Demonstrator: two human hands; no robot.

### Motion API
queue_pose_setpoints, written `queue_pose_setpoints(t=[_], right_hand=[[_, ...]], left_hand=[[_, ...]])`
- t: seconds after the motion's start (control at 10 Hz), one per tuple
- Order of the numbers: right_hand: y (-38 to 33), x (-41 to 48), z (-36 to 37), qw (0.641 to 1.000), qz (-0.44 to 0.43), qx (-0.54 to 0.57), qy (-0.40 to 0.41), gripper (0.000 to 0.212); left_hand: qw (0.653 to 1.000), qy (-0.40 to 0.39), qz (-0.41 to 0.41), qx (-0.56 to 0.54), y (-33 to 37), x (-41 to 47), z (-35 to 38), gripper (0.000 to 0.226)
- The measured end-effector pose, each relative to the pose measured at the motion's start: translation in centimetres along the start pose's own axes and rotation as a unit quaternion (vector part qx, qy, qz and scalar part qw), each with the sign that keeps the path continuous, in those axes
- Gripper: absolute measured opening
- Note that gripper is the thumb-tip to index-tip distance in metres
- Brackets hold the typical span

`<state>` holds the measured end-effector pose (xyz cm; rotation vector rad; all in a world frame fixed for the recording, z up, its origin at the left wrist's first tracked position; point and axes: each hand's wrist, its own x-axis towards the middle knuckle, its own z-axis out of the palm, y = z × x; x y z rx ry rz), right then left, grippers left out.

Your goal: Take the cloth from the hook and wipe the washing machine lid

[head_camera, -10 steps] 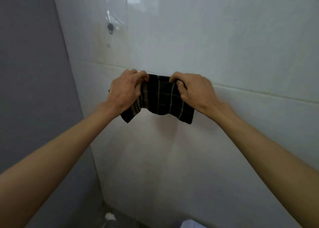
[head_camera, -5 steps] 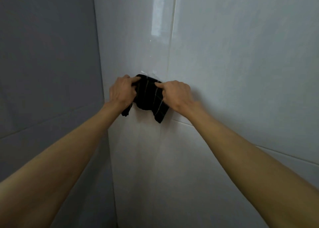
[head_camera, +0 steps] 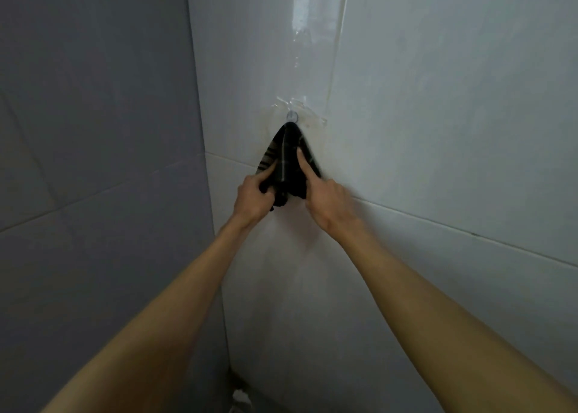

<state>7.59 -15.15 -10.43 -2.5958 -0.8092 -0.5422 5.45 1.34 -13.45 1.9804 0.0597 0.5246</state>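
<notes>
Dark cloth [head_camera: 286, 159] hangs from wall hook [head_camera: 292, 116]. The left hand [head_camera: 254, 195] grips its lower edge; the right hand [head_camera: 325, 200] lays a straight forefinger on it, other fingers hidden, so its grip cannot be told.

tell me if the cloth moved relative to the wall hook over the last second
Yes. The cloth went up and left: a second ago it was held well below and right of the hook; now its top sits just under the hook.

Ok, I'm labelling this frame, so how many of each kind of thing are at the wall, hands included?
Hands: 2 (left hand, right hand)
Dark checked cloth: 1
Wall hook: 1
Total: 4
</notes>
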Motion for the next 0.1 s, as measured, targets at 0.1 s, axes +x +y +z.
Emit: queue_pose_setpoints(t=[0.1], right_hand=[[2.16, -4.36, 1.37, 0.994, 0.048, 0.064, -0.073, 0.074]], left_hand=[[0.991, -0.008, -0.104, 0.084, -1.59, -3.47, 2.36, 0.061]])
